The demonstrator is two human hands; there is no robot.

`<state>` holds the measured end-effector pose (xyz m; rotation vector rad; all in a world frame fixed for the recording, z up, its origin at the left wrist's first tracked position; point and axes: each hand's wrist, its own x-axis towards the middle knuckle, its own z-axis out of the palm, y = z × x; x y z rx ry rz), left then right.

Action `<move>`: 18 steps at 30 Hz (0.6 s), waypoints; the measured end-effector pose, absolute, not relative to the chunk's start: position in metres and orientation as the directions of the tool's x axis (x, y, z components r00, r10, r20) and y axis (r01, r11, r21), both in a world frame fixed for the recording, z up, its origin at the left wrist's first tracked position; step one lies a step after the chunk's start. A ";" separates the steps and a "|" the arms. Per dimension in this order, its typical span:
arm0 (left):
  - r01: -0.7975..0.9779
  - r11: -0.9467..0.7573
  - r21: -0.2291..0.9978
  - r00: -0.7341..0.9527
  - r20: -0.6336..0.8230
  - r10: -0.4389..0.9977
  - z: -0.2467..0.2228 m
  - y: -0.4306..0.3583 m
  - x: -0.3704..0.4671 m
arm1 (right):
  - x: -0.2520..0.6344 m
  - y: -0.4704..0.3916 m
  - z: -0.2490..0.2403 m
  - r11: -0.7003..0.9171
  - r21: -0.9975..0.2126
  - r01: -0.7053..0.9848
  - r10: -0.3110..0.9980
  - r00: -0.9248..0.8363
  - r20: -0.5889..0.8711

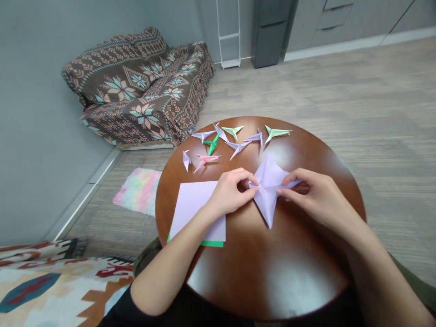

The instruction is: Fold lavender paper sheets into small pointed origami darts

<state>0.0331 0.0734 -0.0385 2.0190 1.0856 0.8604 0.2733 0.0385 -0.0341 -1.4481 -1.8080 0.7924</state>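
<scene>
A lilac sheet of origami paper (267, 186), partly folded into a four-pointed star-like shape, is held just above the round brown table (269, 268). My left hand (235, 190) pinches its left side between thumb and fingers. On the opposite side, my right hand (308, 190) grips the right point, thumb below and forefinger above. The fingertips cover parts of both side edges. Beneath my left forearm lies a stack of square paper (194, 200), lilac on top with green showing at the lower edge.
Several folded paper figures lie along the table's far side, among them a pink one (206, 160), a dark green one (213, 144) and a pale green one (275, 132). A patterned covered sofa (143, 91) stands beyond, with a pastel fluffy rug (138, 190) on the floor.
</scene>
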 end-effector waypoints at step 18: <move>0.214 -0.286 0.934 0.295 0.217 0.931 -0.034 0.072 0.036 | 0.279 0.044 -0.041 0.106 -0.773 0.625 0.972 0.098 0.213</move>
